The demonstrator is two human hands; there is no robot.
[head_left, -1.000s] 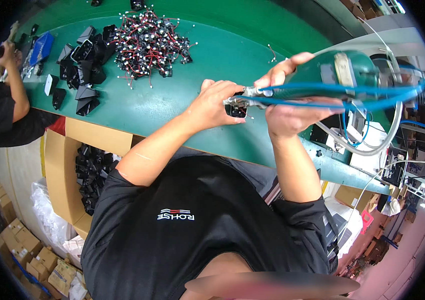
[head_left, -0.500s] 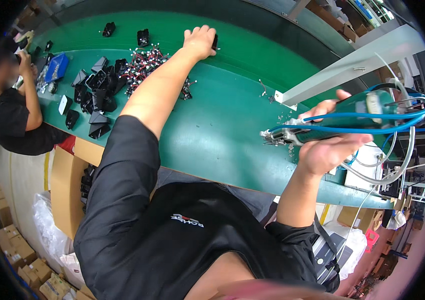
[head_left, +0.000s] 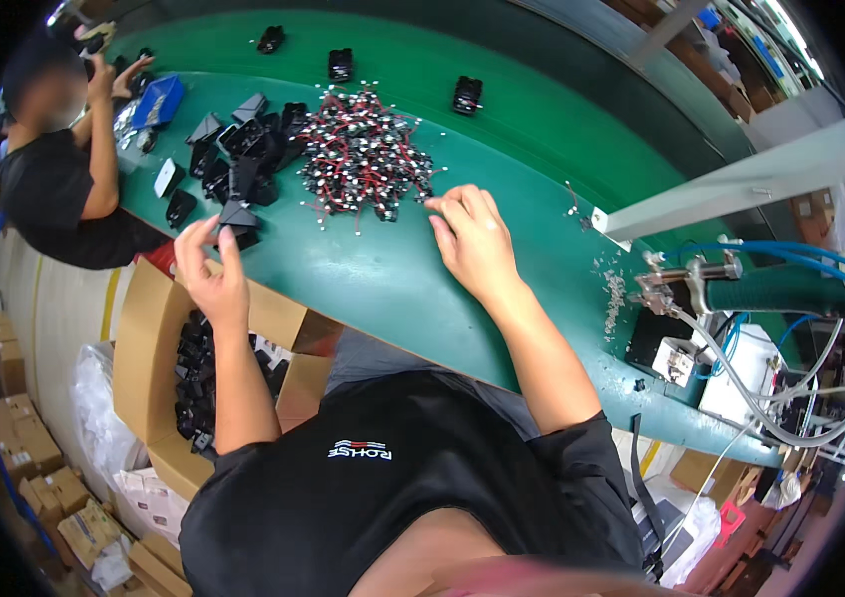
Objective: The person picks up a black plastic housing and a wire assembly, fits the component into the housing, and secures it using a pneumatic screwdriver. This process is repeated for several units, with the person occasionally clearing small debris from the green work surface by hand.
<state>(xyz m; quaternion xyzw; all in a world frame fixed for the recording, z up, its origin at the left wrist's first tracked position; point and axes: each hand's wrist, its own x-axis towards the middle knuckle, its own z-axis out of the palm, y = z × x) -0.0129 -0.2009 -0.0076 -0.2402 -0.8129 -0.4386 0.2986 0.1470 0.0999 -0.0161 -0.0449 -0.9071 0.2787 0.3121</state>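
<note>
The left hand (head_left: 215, 287) has a wide, bare grip beside a housing (head_left: 240, 217); the right hand (head_left: 479, 247), narrow, contents unclear — the pile (head_left: 368, 154) near, likely for easy reach.

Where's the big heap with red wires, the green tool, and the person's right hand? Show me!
Heap with red wires (head_left: 368, 154): head view, middle of the heap.
Green tool (head_left: 775, 290): head view, on its green handle.
Right hand (head_left: 479, 245): head view, back of the hand.

Black short-sleeved shirt (head_left: 283, 517), chest logo (head_left: 361, 451)
</note>
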